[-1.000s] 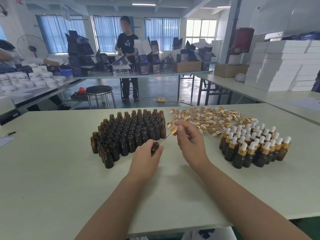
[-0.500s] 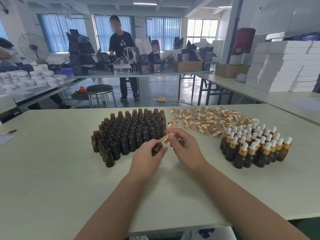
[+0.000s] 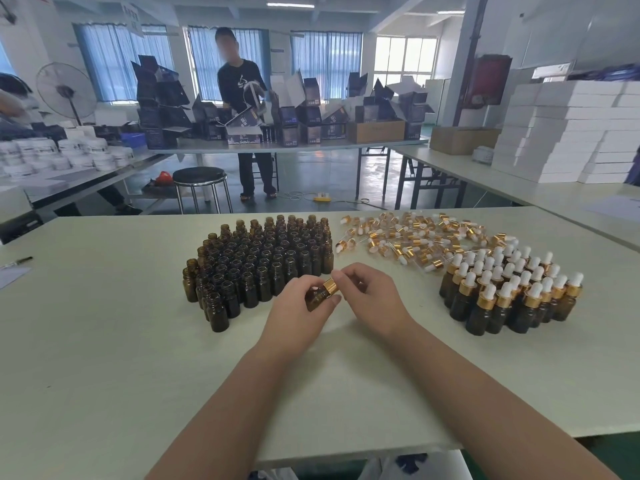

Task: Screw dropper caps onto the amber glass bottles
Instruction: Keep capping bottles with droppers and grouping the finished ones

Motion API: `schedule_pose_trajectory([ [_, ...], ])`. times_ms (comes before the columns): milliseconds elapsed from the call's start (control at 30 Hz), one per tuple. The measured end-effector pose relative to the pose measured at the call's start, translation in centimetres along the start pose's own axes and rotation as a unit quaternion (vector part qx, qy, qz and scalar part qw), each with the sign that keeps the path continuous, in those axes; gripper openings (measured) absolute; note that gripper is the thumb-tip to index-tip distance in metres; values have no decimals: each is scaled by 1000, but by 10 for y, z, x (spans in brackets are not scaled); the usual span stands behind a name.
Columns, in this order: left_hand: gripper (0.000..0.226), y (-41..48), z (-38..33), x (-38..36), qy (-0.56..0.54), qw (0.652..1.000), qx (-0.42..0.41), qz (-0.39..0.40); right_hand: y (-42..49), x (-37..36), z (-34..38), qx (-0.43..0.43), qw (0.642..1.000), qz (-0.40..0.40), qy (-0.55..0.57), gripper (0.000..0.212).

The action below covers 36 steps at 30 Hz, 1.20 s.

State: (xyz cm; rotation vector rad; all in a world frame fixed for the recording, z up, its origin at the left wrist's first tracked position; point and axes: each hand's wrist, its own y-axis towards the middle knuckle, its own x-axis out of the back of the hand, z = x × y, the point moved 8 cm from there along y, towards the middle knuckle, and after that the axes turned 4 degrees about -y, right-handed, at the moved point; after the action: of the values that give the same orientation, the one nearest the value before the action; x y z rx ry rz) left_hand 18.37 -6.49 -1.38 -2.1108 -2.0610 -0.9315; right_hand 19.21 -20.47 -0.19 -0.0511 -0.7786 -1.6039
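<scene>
Head camera looks down over a pale table (image 3: 104,341) that fills the near room, and everything sits relative to it. At its far middle stands a dense block of open amber bottles (image 3: 259,265); to the right of that block a loose heap of gold-collared dropper caps (image 3: 408,237) sprawls toward the far edge. Nearer on the right, a tight cluster of capped bottles (image 3: 512,292) stands upright with white bulbs on top. Just in front of the open block, above the table's centre, the left hand (image 3: 298,313) is wrapped around one amber bottle (image 3: 317,296), tilted with its neck pointing up and right. The right hand (image 3: 374,296) meets it there, thumb and forefinger pinching the gold cap (image 3: 330,285) seated on that neck. The bulb is hidden behind the fingers. Beyond the table's far edge a person in a dark shirt (image 3: 242,109) stands at another bench of dark boxes.
</scene>
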Motion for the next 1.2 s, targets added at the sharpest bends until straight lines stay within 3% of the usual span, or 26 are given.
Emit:
schedule_pose_trajectory([
  [233, 16, 0, 1, -2, -6, 1000, -11, 9, 1, 3, -6, -9, 999, -18, -32, 43],
  [567, 27, -1, 0, -3, -7, 1000, -15, 23, 3, 1, -12, -46, 997, 7, -66, 68],
  [633, 24, 0, 1, -2, -10, 1000, -11, 18, 4, 3, -13, -45, 997, -4, -59, 65],
  [767, 26, 0, 1, -1, -13, 1000, -13, 10, 5, 6, -13, -34, 999, -7, -9, 29],
  [867, 24, 0, 2, -1, -11, 1000, -11, 11, 5, 2, -15, -34, 999, 16, 1, 18],
  [1200, 24, 1, 3, -2, -12, 1000, -7, 12, 4, 2, -10, -16, 999, 23, -34, 48],
])
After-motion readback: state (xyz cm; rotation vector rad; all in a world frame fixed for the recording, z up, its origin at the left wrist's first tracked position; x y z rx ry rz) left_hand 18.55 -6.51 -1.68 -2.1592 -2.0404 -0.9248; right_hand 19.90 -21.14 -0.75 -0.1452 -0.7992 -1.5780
